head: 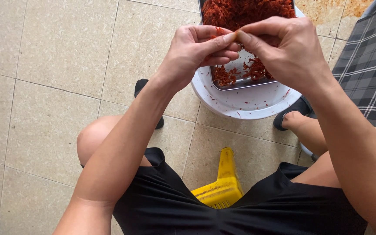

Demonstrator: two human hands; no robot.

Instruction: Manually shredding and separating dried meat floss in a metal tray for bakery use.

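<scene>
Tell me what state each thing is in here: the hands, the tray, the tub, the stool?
Left hand: fingers pinched shut on a small red piece, above the tray.
Right hand: fingertips pinched against the left hand's, on the same piece.
Metal tray: heaped with red shreds at the far end, partly bare near the front.
White tub: bears the tray.
Yellow stool: under the person, mostly hidden.

A home floor used for food preparation. Beige floor tiles (44, 65), a low yellow plastic stool (223, 185), a metal tray (240, 82) of red shreds
</scene>
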